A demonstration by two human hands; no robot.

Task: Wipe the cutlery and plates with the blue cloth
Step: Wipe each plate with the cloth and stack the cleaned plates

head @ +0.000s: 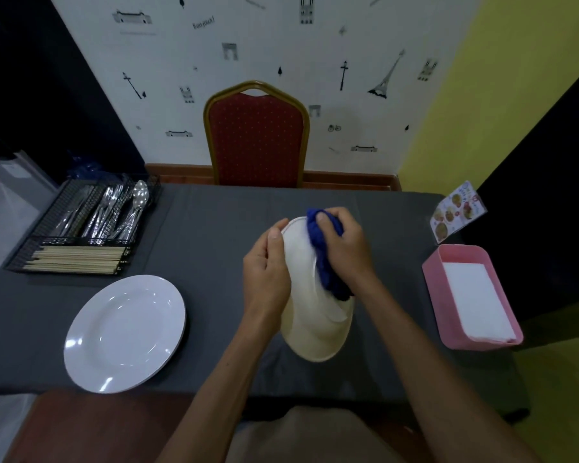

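Note:
A white plate (315, 325) is held tilted on edge above the middle of the grey table. My left hand (264, 265) grips its left rim, thumb over the edge. My right hand (345, 248) holds the bunched blue cloth (325, 259) and presses it against the plate's upper right face. A second white plate (124, 332) lies flat on the table at the front left. Spoons and other metal cutlery (114, 208) lie in a black wire tray (24, 252) at the back left.
Chopsticks (77, 260) fill the tray's front compartment. A pink box of white napkins (472, 295) stands at the right, with a menu card (457, 212) behind it. A red chair (256, 138) stands at the table's far side. The table's front edge (147, 394) is near me.

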